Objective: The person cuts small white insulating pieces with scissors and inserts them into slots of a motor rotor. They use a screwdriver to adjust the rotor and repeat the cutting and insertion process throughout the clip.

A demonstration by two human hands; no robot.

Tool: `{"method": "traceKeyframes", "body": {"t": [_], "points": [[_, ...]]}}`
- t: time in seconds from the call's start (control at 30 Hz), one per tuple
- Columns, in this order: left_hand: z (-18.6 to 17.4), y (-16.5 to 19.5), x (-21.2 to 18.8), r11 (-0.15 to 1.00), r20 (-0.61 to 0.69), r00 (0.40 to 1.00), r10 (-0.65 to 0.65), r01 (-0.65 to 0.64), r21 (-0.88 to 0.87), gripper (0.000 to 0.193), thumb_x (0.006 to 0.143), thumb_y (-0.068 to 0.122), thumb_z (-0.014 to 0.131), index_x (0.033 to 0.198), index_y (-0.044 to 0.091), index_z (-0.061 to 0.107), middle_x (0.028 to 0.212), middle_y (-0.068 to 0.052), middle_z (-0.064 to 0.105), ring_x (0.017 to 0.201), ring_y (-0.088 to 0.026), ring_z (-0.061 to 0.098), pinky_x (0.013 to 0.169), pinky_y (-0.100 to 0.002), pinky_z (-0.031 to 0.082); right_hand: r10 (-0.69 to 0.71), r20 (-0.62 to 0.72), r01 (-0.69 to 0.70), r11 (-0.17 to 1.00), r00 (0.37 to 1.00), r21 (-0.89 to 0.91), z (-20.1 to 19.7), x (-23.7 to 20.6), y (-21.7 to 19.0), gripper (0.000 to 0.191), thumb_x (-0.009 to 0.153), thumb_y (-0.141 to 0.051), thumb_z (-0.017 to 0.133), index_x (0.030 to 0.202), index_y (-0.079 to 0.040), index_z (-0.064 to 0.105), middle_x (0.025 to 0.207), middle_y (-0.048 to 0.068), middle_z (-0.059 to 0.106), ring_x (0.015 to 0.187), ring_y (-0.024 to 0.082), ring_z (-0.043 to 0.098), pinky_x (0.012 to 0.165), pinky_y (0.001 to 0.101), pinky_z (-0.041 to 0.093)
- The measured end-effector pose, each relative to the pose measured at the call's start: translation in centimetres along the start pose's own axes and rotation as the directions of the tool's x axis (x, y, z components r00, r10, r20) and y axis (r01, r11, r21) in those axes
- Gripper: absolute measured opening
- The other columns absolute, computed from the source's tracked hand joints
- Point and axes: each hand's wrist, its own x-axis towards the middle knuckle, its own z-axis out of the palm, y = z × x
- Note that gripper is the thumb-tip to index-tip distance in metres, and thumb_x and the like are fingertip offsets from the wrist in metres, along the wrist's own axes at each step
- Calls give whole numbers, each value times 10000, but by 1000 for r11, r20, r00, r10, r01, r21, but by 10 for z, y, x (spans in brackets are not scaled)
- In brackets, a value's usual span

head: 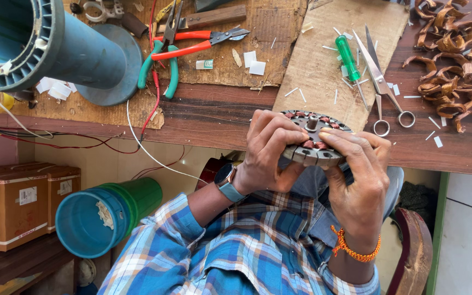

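- Two hands hold one round grey metal motor core with copper wire coils (313, 139) at the edge of our brown wooden workbench (214, 117).
- Our left hand (271, 150) and right hand (356, 180) squeeze its sides.
- Steel scissors (381, 82) lie near.

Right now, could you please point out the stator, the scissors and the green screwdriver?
stator (313, 143): head view, on its slotted metal rim between the hands.
scissors (378, 82): head view, at the pivot of the blades.
green screwdriver (347, 57): head view, on its handle.
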Motion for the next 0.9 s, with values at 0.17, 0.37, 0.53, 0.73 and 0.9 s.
{"method": "traceKeyframes", "body": {"t": [0.17,0.37,0.53,0.73,0.9], "points": [[-7,0,11,997,60,996,-59,62,-50,383,808,138,834,1114,75,614,1106,-80,650,1045,-285,595,902,-402,473,47,8,-47,999,999,22,-6,9,-1,324,916,-171,757,1226,-86,721,1234,77,735,1157,269,627,977,333,520],[-9,-18,30,995,58,993,101,-102,9,474,754,86,819,1187,96,628,1168,-64,664,1108,-296,600,1004,-416,455,46,58,-66,916,997,395,-23,56,42,286,992,-266,657,1196,-77,725,1093,66,742,1016,209,664,980,329,563],[-6,-23,30,995,157,983,91,-97,32,547,758,100,840,1257,111,615,1242,-44,631,1172,-305,559,1084,-446,434,30,113,-23,998,993,-56,-8,110,81,347,1007,-266,775,1273,-50,714,1199,130,729,1035,256,724,898,393,576],[-10,-13,32,999,249,967,45,-46,-3,541,756,133,851,1239,140,607,1259,-29,615,1215,-285,562,1081,-448,431,18,303,102,920,953,-377,7,125,75,518,881,-121,817,1377,-70,675,1140,188,703,1002,351,680,831,475,535],[-23,-5,38,999,252,967,-28,34,-19,540,770,127,823,1257,146,592,1271,-17,622,1254,-270,576,1111,-438,455,67,-3,-64,951,998,301,-36,74,59,341,1020,-49,777,1326,4,637,1195,151,686,1072,236,700,936,368,622]]}}
